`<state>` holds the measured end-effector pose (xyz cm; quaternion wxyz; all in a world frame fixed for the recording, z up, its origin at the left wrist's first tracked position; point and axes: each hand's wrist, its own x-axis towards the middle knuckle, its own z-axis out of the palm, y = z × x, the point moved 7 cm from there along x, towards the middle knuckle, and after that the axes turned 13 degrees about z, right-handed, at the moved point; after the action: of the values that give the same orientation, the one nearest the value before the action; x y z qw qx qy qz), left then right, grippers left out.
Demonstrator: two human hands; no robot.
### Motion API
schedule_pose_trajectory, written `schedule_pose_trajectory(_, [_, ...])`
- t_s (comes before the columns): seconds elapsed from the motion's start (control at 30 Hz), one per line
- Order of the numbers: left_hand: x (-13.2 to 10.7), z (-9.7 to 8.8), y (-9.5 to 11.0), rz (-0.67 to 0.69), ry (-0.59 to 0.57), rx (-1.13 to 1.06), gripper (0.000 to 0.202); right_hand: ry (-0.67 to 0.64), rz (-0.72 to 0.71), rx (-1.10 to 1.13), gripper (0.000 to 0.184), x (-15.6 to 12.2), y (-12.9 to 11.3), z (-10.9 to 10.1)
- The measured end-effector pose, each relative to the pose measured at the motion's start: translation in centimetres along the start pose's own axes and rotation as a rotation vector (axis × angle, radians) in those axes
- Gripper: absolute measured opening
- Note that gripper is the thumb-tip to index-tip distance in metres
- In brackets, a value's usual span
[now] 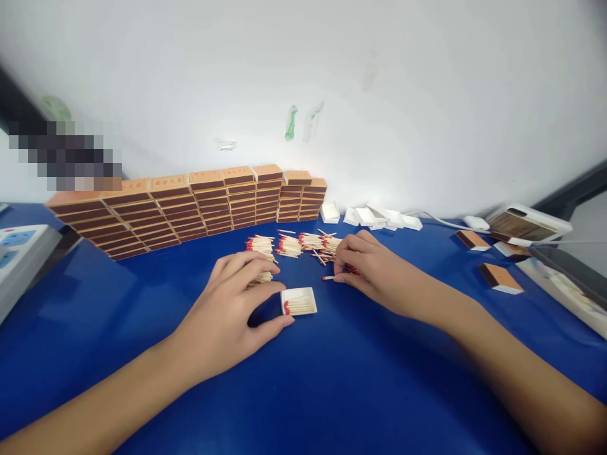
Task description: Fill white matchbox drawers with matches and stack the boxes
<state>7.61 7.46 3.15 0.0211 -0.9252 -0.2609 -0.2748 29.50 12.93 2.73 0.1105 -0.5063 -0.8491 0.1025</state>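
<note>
View: head camera, looking forward and down at a blue table [303,392].
Open tray: the small white tray [298,293] rests on the table between the two hands, its long axis running left to right; matches [300,308] lie lengthwise along its near side, red heads leftward.
Left hand: the left hand [232,294] is nearer, thumb and forefinger holding the tray's left end at its corners.
Right hand: the right hand [372,268] pinches a single match [328,278], red head pointing left; from it, the tray lies leftward and slightly nearer the wearer.
Behind: loose match piles [288,246], stacked matchboxes [208,205] and more white trays [367,217].
</note>
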Motion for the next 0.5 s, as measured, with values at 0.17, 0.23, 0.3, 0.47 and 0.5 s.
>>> schedule_pose_trajectory(0.17, [-0.1,0.0,0.0,-0.002,0.002,-0.001,0.024,0.02,-0.027,0.023,0.017,-0.4,-1.7,-0.5])
schedule_pose_trajectory(0.23, [-0.1,0.0,0.0,-0.003,0.003,-0.004,0.024,0.066,-0.049,0.059,0.015,-0.7,-3.3,-1.0])
schedule_pose_trajectory(0.3, [0.0,0.0,0.1,-0.002,0.002,-0.008,0.024,0.115,-0.084,0.046,0.013,-1.1,-5.1,-1.2])
schedule_pose_trajectory(0.47, [0.1,-0.1,0.3,-0.008,0.01,-0.011,0.022,0.19,-0.226,-0.139,0.017,-1.5,-8.3,0.1])
schedule_pose_trajectory(0.5, [0.1,-0.1,0.3,-0.007,0.01,-0.013,0.022,0.192,-0.238,-0.16,0.019,-1.5,-8.5,0.5])
